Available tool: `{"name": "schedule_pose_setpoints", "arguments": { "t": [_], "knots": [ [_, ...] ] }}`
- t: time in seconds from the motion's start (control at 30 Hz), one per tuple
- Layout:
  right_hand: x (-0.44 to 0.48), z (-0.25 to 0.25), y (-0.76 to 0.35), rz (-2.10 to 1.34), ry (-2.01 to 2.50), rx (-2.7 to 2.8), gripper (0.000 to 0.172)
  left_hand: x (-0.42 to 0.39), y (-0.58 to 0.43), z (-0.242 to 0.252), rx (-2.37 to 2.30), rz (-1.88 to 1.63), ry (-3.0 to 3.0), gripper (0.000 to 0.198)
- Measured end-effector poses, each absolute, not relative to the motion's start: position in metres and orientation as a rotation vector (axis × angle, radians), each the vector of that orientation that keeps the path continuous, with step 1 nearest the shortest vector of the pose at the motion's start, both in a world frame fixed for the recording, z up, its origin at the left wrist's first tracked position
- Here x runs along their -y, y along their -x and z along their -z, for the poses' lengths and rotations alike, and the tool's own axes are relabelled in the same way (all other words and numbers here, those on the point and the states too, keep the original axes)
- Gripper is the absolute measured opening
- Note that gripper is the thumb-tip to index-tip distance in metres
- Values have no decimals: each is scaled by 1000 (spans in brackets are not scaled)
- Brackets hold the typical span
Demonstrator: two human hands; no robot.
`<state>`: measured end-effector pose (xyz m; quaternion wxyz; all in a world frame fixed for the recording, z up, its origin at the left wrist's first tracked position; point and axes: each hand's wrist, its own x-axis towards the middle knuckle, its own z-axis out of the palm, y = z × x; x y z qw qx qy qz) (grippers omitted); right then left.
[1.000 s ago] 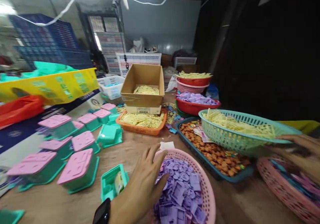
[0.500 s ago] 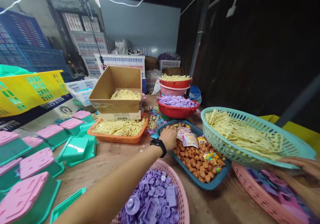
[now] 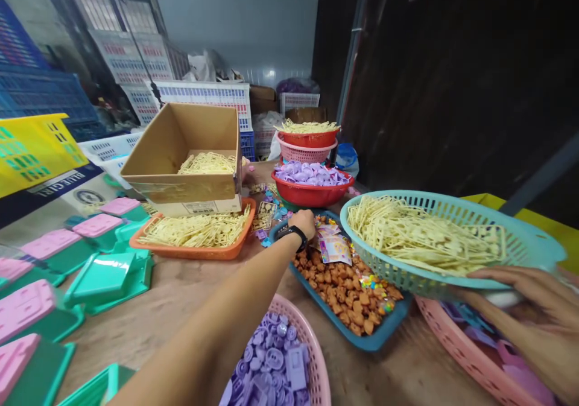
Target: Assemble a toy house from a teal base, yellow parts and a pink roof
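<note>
My left hand (image 3: 302, 224), with a black band on its wrist, is closed at the far left end of a blue tray (image 3: 329, 317). Its fingertips are hidden, so what they grip cannot be seen. The tray holds brown plastic pieces (image 3: 348, 294), printed packets (image 3: 335, 248) and small colourful bits. At the right, my right hand (image 3: 529, 309) grips the near rim of a light teal basket (image 3: 429, 198) heaped with pale yellow plastic frames (image 3: 407, 237). This basket overhangs the tray's right side and a pink basket (image 3: 447, 345) of purple and pink parts.
A pink basket (image 3: 312, 333) of purple pieces sits in front. An orange tray (image 3: 194, 253) and a cardboard box (image 3: 181, 189) hold yellow frames. Green boxes with pink lids (image 3: 49, 252) stand left. Stacked bowls (image 3: 312, 195) rise behind the blue tray.
The view has turned slightly right. The teal basket, with my right hand on it, has shifted left over the blue tray. My left hand has moved toward the tray's far end.
</note>
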<state>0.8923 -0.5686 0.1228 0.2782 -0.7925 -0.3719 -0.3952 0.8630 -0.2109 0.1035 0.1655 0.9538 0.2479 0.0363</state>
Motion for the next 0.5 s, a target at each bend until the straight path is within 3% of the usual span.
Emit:
{"name": "schedule_pose_setpoints", "arguments": {
  "t": [0.23,0.5],
  "knots": [
    [551,-130,-876,1227,2066,1126,31,204,-852,-108,-850,-253,-2477,21],
    [522,-128,-846,1191,2083,1125,33,200,-825,-118,-843,-397,-2269,15]
  ]
}}
